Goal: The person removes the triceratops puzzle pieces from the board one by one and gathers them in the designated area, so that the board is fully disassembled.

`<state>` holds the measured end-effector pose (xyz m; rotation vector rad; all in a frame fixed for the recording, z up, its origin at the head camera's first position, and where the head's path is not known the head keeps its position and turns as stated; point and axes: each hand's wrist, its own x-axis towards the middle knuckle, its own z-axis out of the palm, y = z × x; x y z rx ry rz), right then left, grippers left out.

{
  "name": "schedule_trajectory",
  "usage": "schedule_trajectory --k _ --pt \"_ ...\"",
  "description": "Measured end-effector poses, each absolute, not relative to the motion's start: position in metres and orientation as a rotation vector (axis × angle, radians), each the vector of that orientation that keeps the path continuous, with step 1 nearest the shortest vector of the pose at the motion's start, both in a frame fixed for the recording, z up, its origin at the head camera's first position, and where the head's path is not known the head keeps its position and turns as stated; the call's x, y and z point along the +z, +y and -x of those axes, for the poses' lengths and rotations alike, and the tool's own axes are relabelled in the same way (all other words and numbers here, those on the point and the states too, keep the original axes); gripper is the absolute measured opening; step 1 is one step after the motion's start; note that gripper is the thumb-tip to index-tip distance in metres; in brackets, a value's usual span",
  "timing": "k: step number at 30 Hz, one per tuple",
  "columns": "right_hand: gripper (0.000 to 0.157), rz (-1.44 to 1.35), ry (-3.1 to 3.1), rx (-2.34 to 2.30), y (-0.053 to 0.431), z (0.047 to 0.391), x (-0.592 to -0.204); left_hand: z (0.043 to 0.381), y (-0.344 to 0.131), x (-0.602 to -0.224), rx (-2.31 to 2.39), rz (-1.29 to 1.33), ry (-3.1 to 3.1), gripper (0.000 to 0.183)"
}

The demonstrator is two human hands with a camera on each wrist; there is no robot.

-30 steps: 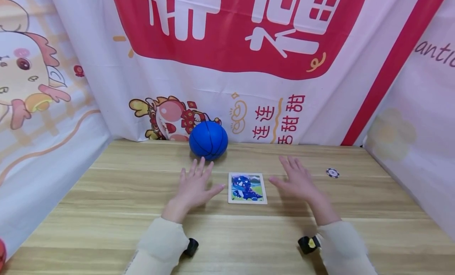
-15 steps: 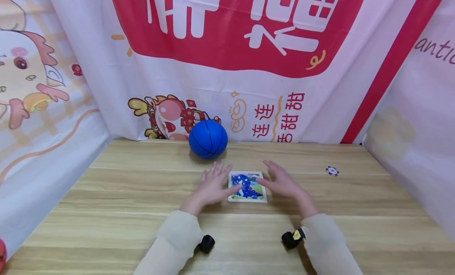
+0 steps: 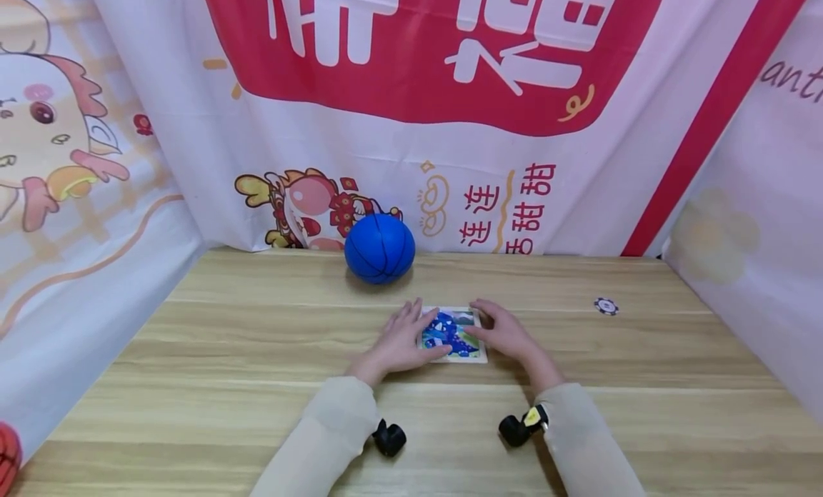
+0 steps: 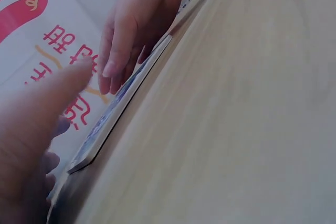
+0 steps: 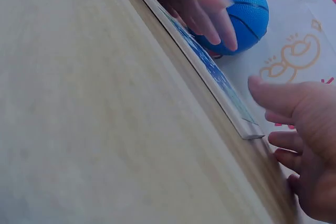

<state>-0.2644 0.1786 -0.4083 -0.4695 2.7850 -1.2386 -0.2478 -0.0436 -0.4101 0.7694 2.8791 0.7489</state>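
Pale wood-grained tabletop (image 3: 225, 325) ran beneath everything, and on it, near the middle, lay a flat picture board (image 3: 453, 336) with a blue dinosaur and a white border. The person's left hand (image 3: 405, 340) was at its left side, thumb well apart from the fingers and reaching over the picture. The right hand (image 3: 504, 333) was at the opposite side, its fingers fairly straight and the thumb held away from them. Neither grasped the board; whether any fingertip of the left hand touched it could not be told.

Both hands hid parts of the board's side borders from the head view. Beyond the left hand, a blue ball (image 3: 379, 248) with black seams stood close to the printed cloth (image 3: 302, 140) at the back. In the right wrist view the left hand covered part of that ball. A round chip (image 3: 606, 306) lay well to the right of the board, and a red ball (image 3: 8, 458) showed partly at the lower left edge. Black devices (image 3: 389, 438) sat at both wrists, beside light sleeves (image 3: 334, 418).
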Motion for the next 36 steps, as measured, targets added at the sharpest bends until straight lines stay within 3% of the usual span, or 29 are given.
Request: schedule_trajectory --k 8,28,36 --pt "0.041 0.534 2.852 -1.216 0.181 0.265 -0.411 0.248 -0.039 -0.415 0.605 -0.848 2.893 0.074" --pt "0.029 0.481 2.910 -1.179 0.175 0.269 -0.419 0.240 -0.038 -0.418 0.478 -0.816 2.885 0.069" --pt "0.016 0.444 3.004 -1.072 0.171 0.274 -0.420 0.242 -0.035 -0.417 0.446 -0.812 2.869 0.069"
